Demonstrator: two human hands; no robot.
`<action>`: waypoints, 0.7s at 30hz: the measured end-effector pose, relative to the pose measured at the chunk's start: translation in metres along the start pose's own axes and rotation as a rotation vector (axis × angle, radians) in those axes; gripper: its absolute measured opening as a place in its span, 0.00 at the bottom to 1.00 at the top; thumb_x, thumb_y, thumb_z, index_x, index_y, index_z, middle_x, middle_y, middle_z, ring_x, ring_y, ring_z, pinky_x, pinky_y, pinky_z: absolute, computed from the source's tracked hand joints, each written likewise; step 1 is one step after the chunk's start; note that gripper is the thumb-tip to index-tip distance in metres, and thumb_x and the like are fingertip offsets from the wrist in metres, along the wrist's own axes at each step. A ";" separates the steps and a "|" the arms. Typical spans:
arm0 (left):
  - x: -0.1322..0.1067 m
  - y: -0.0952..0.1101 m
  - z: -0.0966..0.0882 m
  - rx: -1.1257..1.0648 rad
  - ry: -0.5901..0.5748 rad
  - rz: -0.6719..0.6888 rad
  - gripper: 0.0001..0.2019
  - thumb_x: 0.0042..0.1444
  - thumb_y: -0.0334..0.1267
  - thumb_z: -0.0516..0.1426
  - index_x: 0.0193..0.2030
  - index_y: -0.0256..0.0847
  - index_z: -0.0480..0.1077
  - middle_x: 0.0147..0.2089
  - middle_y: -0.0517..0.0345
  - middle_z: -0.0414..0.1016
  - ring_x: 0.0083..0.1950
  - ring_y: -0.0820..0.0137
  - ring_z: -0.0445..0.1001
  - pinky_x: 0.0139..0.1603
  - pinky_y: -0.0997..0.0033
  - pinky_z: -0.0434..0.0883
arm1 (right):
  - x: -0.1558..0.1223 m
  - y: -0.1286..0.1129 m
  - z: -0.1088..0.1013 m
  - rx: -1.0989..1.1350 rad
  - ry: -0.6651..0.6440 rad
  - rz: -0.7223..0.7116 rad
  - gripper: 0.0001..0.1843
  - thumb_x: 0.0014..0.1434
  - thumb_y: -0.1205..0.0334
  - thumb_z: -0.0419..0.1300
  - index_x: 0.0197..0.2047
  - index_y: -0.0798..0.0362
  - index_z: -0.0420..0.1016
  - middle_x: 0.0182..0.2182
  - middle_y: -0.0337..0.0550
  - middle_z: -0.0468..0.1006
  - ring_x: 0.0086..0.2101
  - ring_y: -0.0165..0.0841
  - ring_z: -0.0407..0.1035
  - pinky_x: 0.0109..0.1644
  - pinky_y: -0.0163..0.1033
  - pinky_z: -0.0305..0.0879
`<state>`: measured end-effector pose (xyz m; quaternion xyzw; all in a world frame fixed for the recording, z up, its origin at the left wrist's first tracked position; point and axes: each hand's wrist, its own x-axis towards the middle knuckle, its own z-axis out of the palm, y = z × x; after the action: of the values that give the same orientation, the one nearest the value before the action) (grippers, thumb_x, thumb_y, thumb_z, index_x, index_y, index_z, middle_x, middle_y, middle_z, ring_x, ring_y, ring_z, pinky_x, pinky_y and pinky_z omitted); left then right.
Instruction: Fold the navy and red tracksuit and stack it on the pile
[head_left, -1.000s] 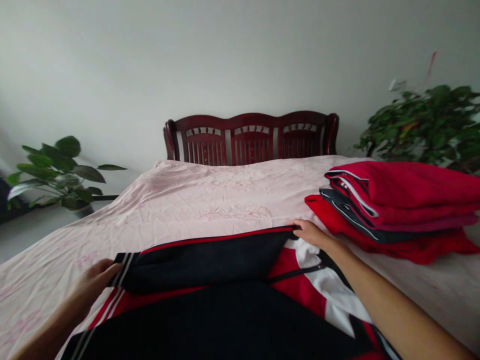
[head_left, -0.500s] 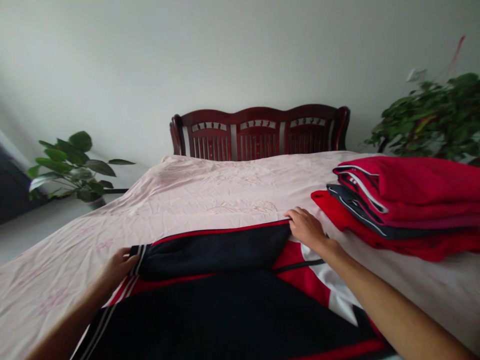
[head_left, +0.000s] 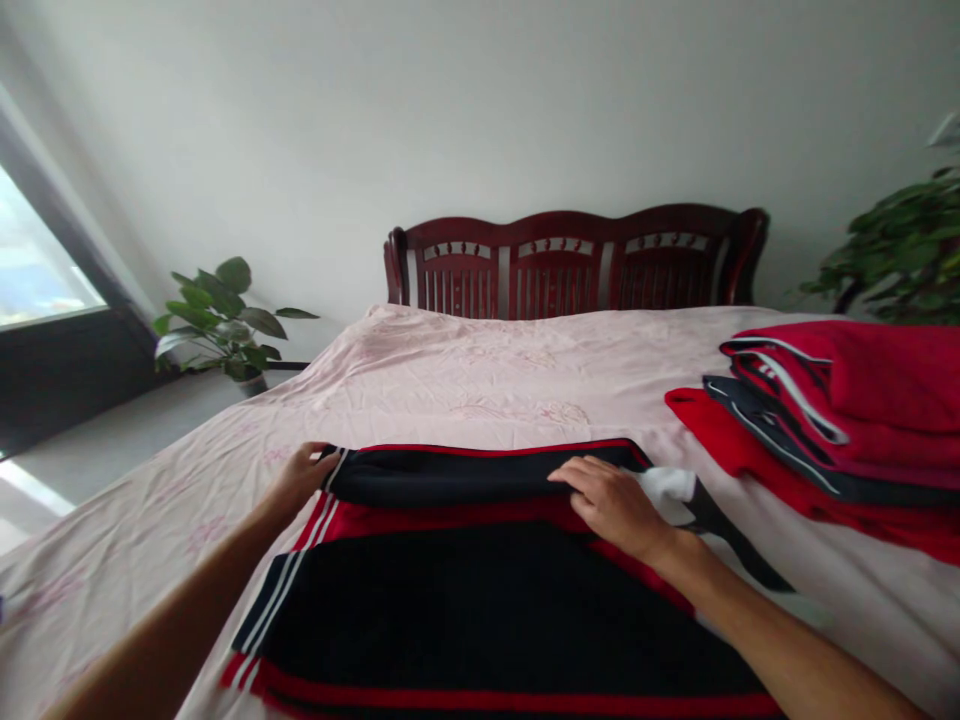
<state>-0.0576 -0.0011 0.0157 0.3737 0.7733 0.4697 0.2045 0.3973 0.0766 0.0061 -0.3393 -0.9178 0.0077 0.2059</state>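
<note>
Thumb and fingers of the left hand [head_left: 304, 478] pinch the striped far corner of a garment [head_left: 465, 600] spread on the pale sheet [head_left: 480, 370]; the right hand [head_left: 611, 505], fingers bent, lies over its far strip, whether gripping cannot be told. That strip appears folded over; the broad near part is left flat. Near-black cloth shows red edging, white side stripes, white patches at right

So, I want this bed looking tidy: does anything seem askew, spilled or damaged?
Nothing looks spilled or damaged. Mildly untidy: the bottom red garment juts out left of the folded stack above it, the bedsheet is wrinkled, and the dark garment has a white part lying unevenly beyond the right hand.
</note>
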 end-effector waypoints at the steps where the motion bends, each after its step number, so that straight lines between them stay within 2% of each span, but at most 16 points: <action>1: -0.002 -0.003 -0.002 0.009 0.000 0.000 0.15 0.48 0.42 0.64 0.41 0.37 0.71 0.26 0.57 0.77 0.27 0.66 0.77 0.26 0.72 0.73 | -0.003 -0.001 -0.003 0.010 0.023 -0.011 0.24 0.53 0.78 0.52 0.49 0.50 0.76 0.43 0.43 0.78 0.47 0.37 0.69 0.56 0.45 0.65; 5: -0.016 -0.025 -0.007 0.082 -0.033 0.003 0.19 0.46 0.47 0.64 0.42 0.39 0.71 0.26 0.60 0.77 0.26 0.66 0.76 0.26 0.71 0.71 | -0.027 -0.006 -0.001 0.041 -0.069 -0.088 0.29 0.49 0.80 0.51 0.49 0.47 0.77 0.42 0.41 0.77 0.45 0.36 0.70 0.54 0.43 0.66; 8: -0.021 -0.037 -0.010 0.234 -0.077 0.045 0.21 0.48 0.50 0.61 0.45 0.40 0.70 0.28 0.59 0.77 0.28 0.65 0.77 0.28 0.71 0.71 | -0.038 -0.007 0.005 0.085 -0.104 -0.032 0.31 0.48 0.81 0.50 0.50 0.47 0.76 0.42 0.42 0.76 0.45 0.36 0.70 0.52 0.41 0.67; 12: -0.017 -0.034 -0.019 0.445 -0.095 0.141 0.25 0.51 0.51 0.57 0.52 0.39 0.69 0.27 0.60 0.76 0.28 0.64 0.77 0.30 0.70 0.69 | -0.042 -0.005 0.004 0.117 -0.036 0.024 0.28 0.52 0.78 0.49 0.49 0.47 0.78 0.41 0.43 0.76 0.45 0.36 0.70 0.51 0.42 0.67; 14: -0.017 -0.029 -0.025 0.554 -0.116 0.180 0.25 0.53 0.50 0.55 0.55 0.40 0.69 0.28 0.59 0.77 0.30 0.63 0.78 0.33 0.68 0.70 | -0.044 -0.003 0.002 0.122 -0.052 0.029 0.28 0.52 0.79 0.48 0.47 0.47 0.79 0.40 0.43 0.76 0.44 0.36 0.71 0.50 0.41 0.67; 16: -0.022 -0.025 -0.028 0.714 -0.139 0.200 0.23 0.56 0.49 0.54 0.56 0.41 0.70 0.33 0.55 0.79 0.36 0.60 0.79 0.40 0.64 0.72 | -0.045 -0.002 -0.002 0.143 -0.100 0.047 0.29 0.50 0.79 0.48 0.45 0.47 0.81 0.38 0.43 0.77 0.42 0.35 0.71 0.49 0.41 0.68; 18: -0.030 -0.018 -0.027 0.915 -0.091 0.263 0.23 0.58 0.47 0.52 0.57 0.41 0.71 0.42 0.48 0.81 0.45 0.53 0.79 0.51 0.52 0.70 | -0.043 -0.001 -0.007 0.187 -0.110 0.106 0.27 0.49 0.77 0.48 0.42 0.47 0.81 0.38 0.42 0.79 0.42 0.35 0.72 0.50 0.41 0.68; 20: -0.039 -0.007 -0.018 1.036 0.001 0.422 0.23 0.61 0.44 0.49 0.60 0.40 0.70 0.53 0.42 0.78 0.53 0.50 0.76 0.62 0.41 0.60 | -0.034 -0.003 -0.013 0.220 -0.049 0.185 0.24 0.52 0.75 0.48 0.40 0.48 0.81 0.40 0.42 0.81 0.44 0.36 0.73 0.53 0.42 0.68; 21: -0.042 -0.001 -0.011 1.035 0.022 0.526 0.23 0.63 0.42 0.47 0.62 0.40 0.69 0.58 0.42 0.75 0.57 0.50 0.74 0.66 0.40 0.56 | -0.026 -0.006 -0.015 0.221 -0.003 0.214 0.23 0.54 0.73 0.47 0.42 0.48 0.81 0.43 0.43 0.81 0.46 0.36 0.73 0.55 0.43 0.68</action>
<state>-0.0381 -0.0400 0.0186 0.5995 0.7856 0.0694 -0.1365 0.4171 0.0536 0.0111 -0.4103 -0.8704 0.1312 0.2385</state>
